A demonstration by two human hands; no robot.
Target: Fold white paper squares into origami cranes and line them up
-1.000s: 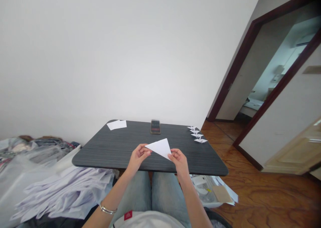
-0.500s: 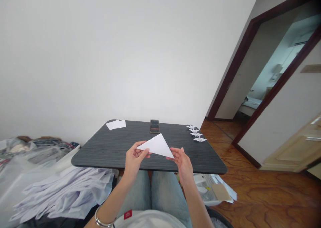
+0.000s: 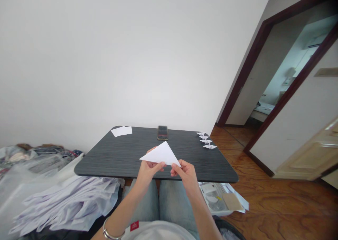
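Position was taken from the phone (image 3: 162,132). The white paper triangle (image 3: 162,153) was held on the person's side of the phone, over the near part of the table (image 3: 105,162), its uppermost corner pointing toward it. Whether the paper touched the tabletop could not be told.

The left hand (image 3: 149,167) gripped the paper between a thumb on the front, close to the lower edge, and fingers behind. The right hand (image 3: 185,169) pinched the lower right corner between thumb and fingers.

The step in hand was judged to be the squaring and creasing of a fold. Sound practice would call for matching the corners exactly before any pressure, holding the layers still with one hand, and running a thumb along the fold from one end to the other. Pressing against the tabletop would likely give a sharper line than pressing in the air.

The back of the paper and most of the left fingers were hidden, so the alignment of the layers could not be verified. The phone's display was illegible. Right of the phone, four small folded paper figures (image 3: 210,147) partly overlapped in view, obscuring their finer folds.
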